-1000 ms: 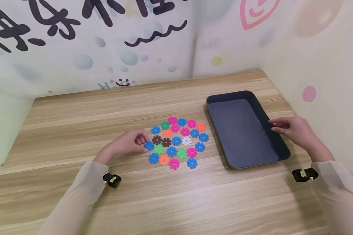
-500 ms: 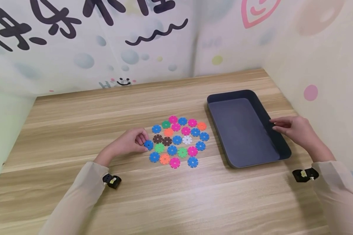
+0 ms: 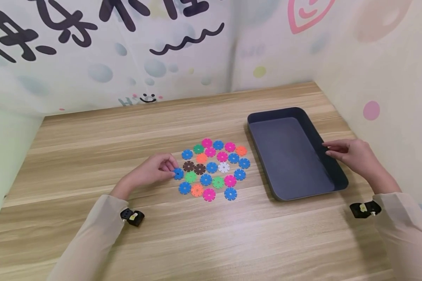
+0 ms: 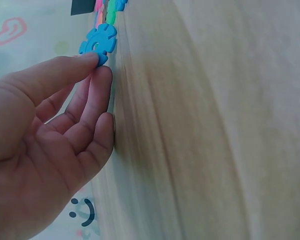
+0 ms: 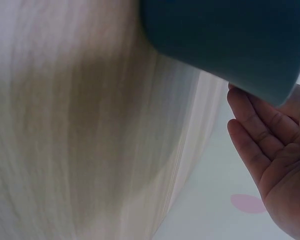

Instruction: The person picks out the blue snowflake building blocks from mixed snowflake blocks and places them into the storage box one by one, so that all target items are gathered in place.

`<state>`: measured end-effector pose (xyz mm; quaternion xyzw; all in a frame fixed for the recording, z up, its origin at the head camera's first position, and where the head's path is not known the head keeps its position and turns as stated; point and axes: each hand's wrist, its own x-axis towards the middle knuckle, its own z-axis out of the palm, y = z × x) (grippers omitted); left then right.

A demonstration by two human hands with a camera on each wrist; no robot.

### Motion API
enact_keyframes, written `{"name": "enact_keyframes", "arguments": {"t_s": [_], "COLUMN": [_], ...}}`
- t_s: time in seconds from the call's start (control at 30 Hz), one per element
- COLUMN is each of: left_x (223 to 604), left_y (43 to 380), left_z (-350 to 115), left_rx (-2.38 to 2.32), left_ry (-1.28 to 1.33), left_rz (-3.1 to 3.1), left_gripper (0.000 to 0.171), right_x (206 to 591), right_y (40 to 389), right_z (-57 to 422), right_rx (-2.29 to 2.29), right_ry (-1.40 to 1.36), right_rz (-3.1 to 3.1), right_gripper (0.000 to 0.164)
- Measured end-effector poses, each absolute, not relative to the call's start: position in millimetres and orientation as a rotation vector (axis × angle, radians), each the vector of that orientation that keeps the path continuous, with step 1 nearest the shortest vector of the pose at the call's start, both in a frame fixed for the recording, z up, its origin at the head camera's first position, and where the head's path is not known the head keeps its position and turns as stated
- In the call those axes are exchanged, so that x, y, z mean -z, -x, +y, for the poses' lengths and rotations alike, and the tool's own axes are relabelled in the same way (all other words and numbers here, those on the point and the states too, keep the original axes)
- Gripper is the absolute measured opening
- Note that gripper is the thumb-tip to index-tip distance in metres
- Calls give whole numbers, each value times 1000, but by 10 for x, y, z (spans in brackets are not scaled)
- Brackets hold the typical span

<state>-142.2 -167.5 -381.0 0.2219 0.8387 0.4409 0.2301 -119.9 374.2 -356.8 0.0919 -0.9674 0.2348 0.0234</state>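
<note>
My left hand is at the left edge of a patch of flat, notched plastic discs. It pinches a blue notched disc between thumb and fingertips; in the left wrist view the disc is tipped up on edge relative to the fingers. Other discs lie to its right, among them a brown disc, a light green disc and a white disc. On the right, my right hand grips the right wall of a dark grey rectangular tray, the thumb hidden behind that wall in the right wrist view.
The discs lie flat and close together in the middle of the wooden table, left of the tray. A printed white wall stands along the back edge, and another wall runs close beside the right hand.
The left fingers and thumb shift slightly on the blue disc, which shows a little more of its face now. My right hand and the tray stay in place.
</note>
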Motion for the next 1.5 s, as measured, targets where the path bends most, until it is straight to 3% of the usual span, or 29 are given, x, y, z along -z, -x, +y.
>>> {"name": "enact_keyframes", "arguments": {"t_s": [0.53, 1.03, 1.5], "left_x": [3550, 3231, 3331], "left_y": [1383, 1427, 1438], "left_z": [-1482, -745, -142], "left_rx": [-1190, -1101, -1018], "left_ry": [-710, -994, -1073], "left_rz": [2322, 2210, 2127], "left_gripper": [13, 11, 13], "right_x": [3573, 3588, 3575], "right_y": [1199, 1202, 1204], "right_z": [3759, 3775, 3751], "right_rx": [-743, -748, -754], "right_ry": [-302, -291, -285], "right_rz": [-3002, -2999, -2995], "right_gripper": [28, 27, 26]}}
